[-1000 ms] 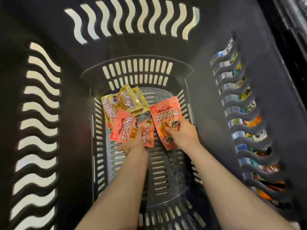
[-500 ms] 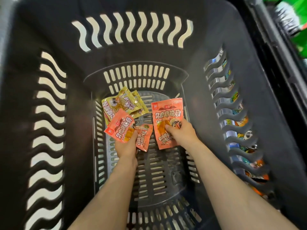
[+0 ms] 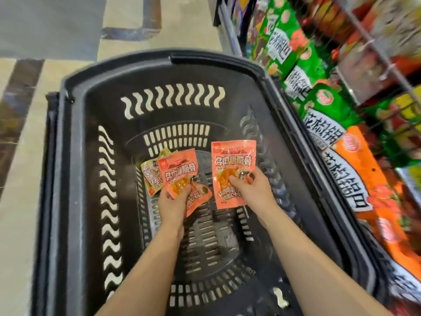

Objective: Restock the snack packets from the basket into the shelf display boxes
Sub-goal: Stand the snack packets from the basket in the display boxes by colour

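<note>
Now the right hand pinches one orange packet upright above the basket; the left hand grips two more. Shelf goods lie rightward, nearer the right hand.

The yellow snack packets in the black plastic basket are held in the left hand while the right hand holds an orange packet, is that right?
Not quite: in the head view the left hand holds orange snack packets; the yellow snack packets lie in the black plastic basket. The right hand holds an orange packet.
</note>
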Available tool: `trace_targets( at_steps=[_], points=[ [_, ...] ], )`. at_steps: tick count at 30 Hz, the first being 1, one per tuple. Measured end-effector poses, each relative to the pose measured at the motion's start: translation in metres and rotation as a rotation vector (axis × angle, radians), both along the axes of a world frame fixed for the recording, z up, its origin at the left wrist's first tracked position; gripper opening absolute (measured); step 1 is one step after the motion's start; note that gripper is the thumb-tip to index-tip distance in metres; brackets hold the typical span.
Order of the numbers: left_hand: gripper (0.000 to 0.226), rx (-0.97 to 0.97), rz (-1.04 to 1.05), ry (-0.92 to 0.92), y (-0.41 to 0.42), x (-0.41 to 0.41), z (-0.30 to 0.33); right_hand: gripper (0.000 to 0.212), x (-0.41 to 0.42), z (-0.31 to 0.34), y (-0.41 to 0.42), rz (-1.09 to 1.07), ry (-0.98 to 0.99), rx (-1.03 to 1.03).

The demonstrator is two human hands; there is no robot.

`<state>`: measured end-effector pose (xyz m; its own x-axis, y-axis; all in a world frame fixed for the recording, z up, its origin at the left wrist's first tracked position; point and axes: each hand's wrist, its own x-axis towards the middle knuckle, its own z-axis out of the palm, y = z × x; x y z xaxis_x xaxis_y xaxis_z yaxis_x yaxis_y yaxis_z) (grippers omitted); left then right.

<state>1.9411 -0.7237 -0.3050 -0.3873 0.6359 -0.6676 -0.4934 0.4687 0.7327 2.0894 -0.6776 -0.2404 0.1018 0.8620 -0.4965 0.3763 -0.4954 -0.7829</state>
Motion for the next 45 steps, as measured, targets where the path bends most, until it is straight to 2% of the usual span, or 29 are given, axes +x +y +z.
trace_targets(
  at_steps=[2,17,25,33,37,40,45],
  points=[
    [0.027,0.033,-0.032,-0.002,-0.006,-0.002,0.022,0.03,0.003,0.018,-0.015,-0.027,0.009,0.061],
    [0.016,0.322,-0.268,0.068,-0.103,-0.003,0.185,0.028,0.028,0.161,-0.161,-0.28,0.169,0.375],
    [0.016,0.442,-0.422,0.055,-0.148,0.025,0.239,0.022,0.063,0.199,-0.24,-0.468,0.258,0.434],
    [0.013,0.508,-0.547,0.049,-0.176,0.09,0.244,0.017,0.125,0.199,-0.301,-0.667,0.267,0.417],
    [0.02,0.483,-0.629,0.022,-0.186,0.126,0.232,0.021,0.161,0.182,-0.33,-0.787,0.243,0.361],
    [0.011,0.48,-0.678,0.019,-0.193,0.157,0.222,0.022,0.191,0.166,-0.355,-0.852,0.182,0.302],
    [0.015,0.513,-0.755,0.035,-0.21,0.209,0.208,0.019,0.236,0.141,-0.391,-0.94,0.132,0.223]
  ],
)
